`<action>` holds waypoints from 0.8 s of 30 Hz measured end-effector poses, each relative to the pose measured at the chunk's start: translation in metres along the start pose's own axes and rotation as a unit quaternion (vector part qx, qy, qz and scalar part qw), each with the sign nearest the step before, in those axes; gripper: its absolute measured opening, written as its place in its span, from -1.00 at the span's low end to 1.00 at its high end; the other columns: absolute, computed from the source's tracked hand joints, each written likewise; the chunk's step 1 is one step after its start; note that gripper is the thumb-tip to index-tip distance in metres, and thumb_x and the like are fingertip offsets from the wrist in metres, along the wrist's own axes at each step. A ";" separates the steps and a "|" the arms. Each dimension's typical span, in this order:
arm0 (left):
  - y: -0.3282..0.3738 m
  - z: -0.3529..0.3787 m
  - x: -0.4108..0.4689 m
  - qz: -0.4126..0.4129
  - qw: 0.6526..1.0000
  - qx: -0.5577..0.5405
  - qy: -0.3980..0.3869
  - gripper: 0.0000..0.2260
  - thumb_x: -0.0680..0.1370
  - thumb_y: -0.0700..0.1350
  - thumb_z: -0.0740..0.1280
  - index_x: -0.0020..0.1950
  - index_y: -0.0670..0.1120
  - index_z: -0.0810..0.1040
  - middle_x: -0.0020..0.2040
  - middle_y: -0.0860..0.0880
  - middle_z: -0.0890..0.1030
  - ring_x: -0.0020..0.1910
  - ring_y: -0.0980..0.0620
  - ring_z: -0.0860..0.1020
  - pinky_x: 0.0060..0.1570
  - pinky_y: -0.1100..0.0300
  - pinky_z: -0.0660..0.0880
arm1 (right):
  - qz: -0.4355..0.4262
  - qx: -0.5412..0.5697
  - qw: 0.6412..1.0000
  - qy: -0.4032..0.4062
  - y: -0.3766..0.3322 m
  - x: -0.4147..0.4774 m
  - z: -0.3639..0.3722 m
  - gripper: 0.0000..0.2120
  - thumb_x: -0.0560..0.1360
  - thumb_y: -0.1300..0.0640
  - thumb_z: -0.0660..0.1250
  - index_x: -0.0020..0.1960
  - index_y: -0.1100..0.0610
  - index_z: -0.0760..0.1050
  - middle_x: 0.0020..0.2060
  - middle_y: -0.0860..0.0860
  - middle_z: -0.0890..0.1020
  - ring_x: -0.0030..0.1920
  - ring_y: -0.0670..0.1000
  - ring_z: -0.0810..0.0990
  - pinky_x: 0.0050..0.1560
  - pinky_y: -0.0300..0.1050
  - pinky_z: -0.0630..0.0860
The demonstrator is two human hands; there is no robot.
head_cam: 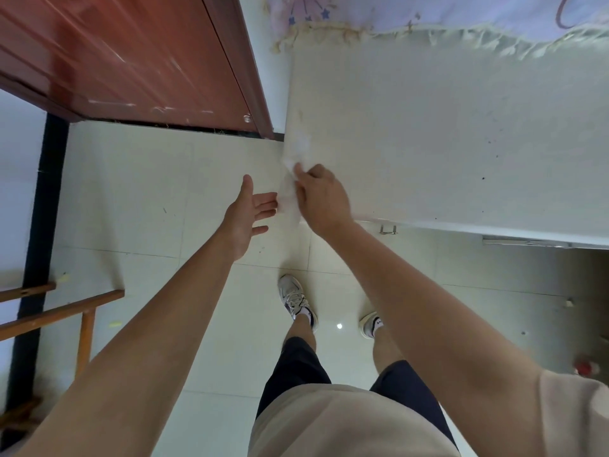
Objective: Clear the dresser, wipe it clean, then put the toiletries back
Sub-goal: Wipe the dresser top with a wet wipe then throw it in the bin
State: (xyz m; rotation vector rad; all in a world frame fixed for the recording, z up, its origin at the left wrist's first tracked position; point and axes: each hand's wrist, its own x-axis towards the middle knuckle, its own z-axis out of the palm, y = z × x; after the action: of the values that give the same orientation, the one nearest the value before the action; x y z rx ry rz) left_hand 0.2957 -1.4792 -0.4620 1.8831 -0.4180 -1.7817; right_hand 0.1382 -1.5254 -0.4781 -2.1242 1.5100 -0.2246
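1. The right grip (321,196) is closed, thumb and fingers pinched on a thin white crumpled wipe (291,189), knuckles turned up toward the camera.
2. The wipe hangs over the left front corner of the pale cream flat-topped dresser bench (445,133). Part of it lies on the top beyond the right grip and part drapes down past the edge, just left of and below that grip.
3. The left grip (245,214) is open and holds nothing, palm facing right, thumb raised, fingers spread. It sits just left of the right grip, off the bench and over the floor, and its fingertips reach the hanging edge of the wipe; whether they touch it cannot be told.
4. The bench top stretches away to the right of the right grip and carries only a few small dark specks.
5. A lilac star-printed cloth with a frayed cream fringe (428,14) lies along the far edge of the top, well beyond both grips.
6. A glossy reddish-brown wooden door (131,61) stands beyond the left grip.
7. Glossy cream floor tiles (131,192) lie beneath both grips, with white lace-up sneakers (296,298) below them, nearer the camera.
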 end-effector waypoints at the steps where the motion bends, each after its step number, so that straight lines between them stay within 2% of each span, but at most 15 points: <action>1: -0.001 -0.001 0.001 -0.001 1.000 -0.002 -0.002 -0.32 0.60 0.35 -0.15 0.31 -0.05 0.55 0.23 0.01 0.61 0.24 0.07 0.52 0.24 -0.03 0.40 | -0.019 0.000 1.000 -0.020 -0.008 0.003 0.002 -0.66 0.60 0.19 0.22 0.36 0.16 0.49 -0.05 0.18 0.57 -0.06 0.22 0.56 -0.13 0.02 0.51; 4: -0.002 -0.001 0.002 -0.005 1.000 -0.016 0.002 -0.28 0.59 0.36 -0.17 0.33 -0.07 0.53 0.23 0.01 0.61 0.26 0.05 0.50 0.25 -0.03 0.39 | -0.058 0.046 0.994 -0.080 -0.017 0.008 -0.005 -0.71 0.63 0.14 0.20 0.29 0.07 0.57 0.05 0.13 0.59 0.04 0.16 0.57 0.04 0.03 0.52; 5: -0.002 0.000 0.002 -0.006 1.000 -0.025 0.002 -0.29 0.59 0.36 -0.17 0.35 -0.08 0.52 0.22 -0.01 0.62 0.26 0.04 0.51 0.27 -0.05 0.39 | -0.050 0.071 0.993 -0.076 -0.013 0.008 -0.012 -0.72 0.64 0.12 0.20 0.27 0.04 0.59 0.06 0.11 0.59 0.04 0.13 0.58 0.07 -0.01 0.51; 8: 0.000 0.002 0.004 -0.007 0.999 -0.043 0.004 -0.33 0.60 0.35 -0.11 0.40 -0.09 0.43 0.20 -0.05 0.62 0.22 0.00 0.54 0.32 -0.12 0.38 | 0.049 0.137 0.989 0.029 0.022 0.006 -0.039 -0.74 0.62 0.10 0.22 0.24 0.03 0.60 0.03 0.07 0.56 -0.05 0.01 0.55 0.05 -0.22 0.41; 11: 0.006 0.004 0.005 -0.004 1.000 -0.024 0.005 -0.36 0.60 0.34 -0.09 0.31 -0.07 0.51 0.14 -0.03 0.64 0.18 0.02 0.56 0.32 -0.12 0.39 | 0.159 0.117 0.967 0.160 0.081 -0.009 -0.069 -0.74 0.61 0.13 0.23 0.24 0.08 0.59 0.02 0.11 0.54 -0.04 0.09 0.58 0.04 -0.27 0.38; 13: 0.010 0.006 0.005 -0.001 1.000 -0.010 0.003 -0.38 0.61 0.34 -0.10 0.17 -0.04 0.58 0.12 -0.02 0.66 0.16 0.03 0.58 0.30 -0.10 0.41 | 0.228 0.061 0.954 0.187 0.113 -0.029 -0.077 -0.70 0.62 0.12 0.18 0.30 0.08 0.54 0.09 0.14 0.53 0.03 0.15 0.57 0.07 -0.17 0.40; 15: 0.009 0.007 0.006 0.003 1.000 -0.001 -0.002 -0.40 0.61 0.33 -0.09 0.14 -0.01 0.60 0.13 0.00 0.65 0.16 0.02 0.58 0.29 -0.10 0.42 | 0.263 -0.022 0.949 0.174 0.126 -0.050 -0.069 -0.65 0.62 0.14 0.16 0.37 0.12 0.46 0.11 0.19 0.51 0.07 0.24 0.53 0.05 0.03 0.47; 17: 0.008 0.005 0.006 0.000 1.000 -0.002 -0.011 -0.39 0.61 0.33 -0.10 0.19 -0.01 0.59 0.15 0.01 0.64 0.17 0.03 0.57 0.29 -0.09 0.42 | 0.224 -0.091 0.957 0.158 0.113 -0.062 -0.048 -0.61 0.56 0.20 0.23 0.39 0.19 0.43 0.03 0.26 0.52 -0.03 0.29 0.52 -0.09 0.13 0.49; 19: 0.008 0.001 0.006 -0.008 1.000 -0.006 -0.023 -0.37 0.61 0.34 -0.10 0.22 -0.01 0.59 0.17 0.02 0.64 0.19 0.04 0.56 0.29 -0.09 0.42 | 0.152 -0.105 0.972 0.146 0.081 -0.061 -0.021 -0.60 0.49 0.22 0.32 0.32 0.23 0.49 -0.08 0.25 0.56 -0.15 0.27 0.54 -0.21 0.08 0.48; 22: 0.010 -0.007 0.007 -0.017 0.999 -0.015 -0.038 -0.36 0.60 0.35 -0.11 0.22 -0.02 0.59 0.18 0.00 0.64 0.20 0.03 0.56 0.27 -0.08 0.43 | 0.045 -0.091 0.989 0.108 0.019 -0.044 0.009 -0.71 0.46 0.20 0.41 0.18 0.18 0.59 -0.18 0.14 0.59 -0.24 0.20 0.56 -0.25 -0.02 0.47; 24: 0.015 -0.015 0.008 -0.014 0.999 -0.029 -0.030 -0.37 0.60 0.35 -0.10 0.19 -0.03 0.59 0.16 -0.02 0.65 0.19 0.00 0.57 0.24 -0.08 0.47 | 0.015 -0.071 0.994 0.088 -0.012 -0.025 0.013 -0.80 0.52 0.14 0.38 0.13 0.12 0.62 -0.16 0.10 0.62 -0.20 0.19 0.59 -0.20 -0.03 0.47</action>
State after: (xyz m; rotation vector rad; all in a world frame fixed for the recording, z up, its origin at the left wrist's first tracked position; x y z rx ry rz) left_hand 0.3128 -1.4934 -0.4600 1.8083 -0.3591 -1.8517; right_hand 0.1450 -1.4953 -0.4791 -2.2392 1.7030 -0.3092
